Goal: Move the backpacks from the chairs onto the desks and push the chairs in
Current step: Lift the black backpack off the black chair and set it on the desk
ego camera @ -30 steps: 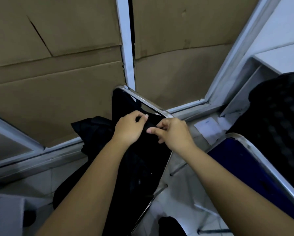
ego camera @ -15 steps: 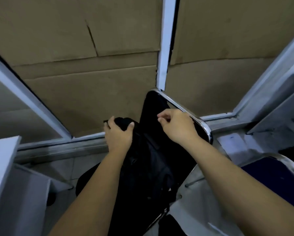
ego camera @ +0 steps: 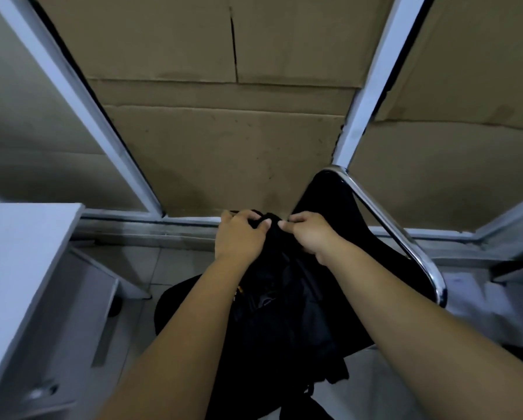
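From the head view, a black backpack (ego camera: 284, 304) is seen held at its top edge by both hands. The left hand (ego camera: 242, 237) is curled over the top fabric, with its thumb pressed toward the middle; the right hand (ego camera: 308, 234) is closed on the same edge just beside it, so each grip is pinching the backpack and neither is spread. The bag's body hangs down between the forearms, in front of the black chair (ego camera: 384, 237), whose chrome frame curves along the right side. Whether the bottom of the backpack is resting on the seat or is already lifted clear cannot be told, since the lower part is hidden by the arms.

A pale desk (ego camera: 20, 268) is seen at the left, near the chair but apart from it; what shows of its top carries no backpack. Cardboard panels (ego camera: 223, 147) are set behind a white frame beyond the chair.

The task is judged to be at an early stage for this chair: the bag is gripped but has not yet been set on a desk, and the chair has not been pushed in. What remains is judged to be the carry leftward onto the desk, the release, and the pushing-in of the chair. Other chairs and backpacks are not shown here, so their state cannot be told.
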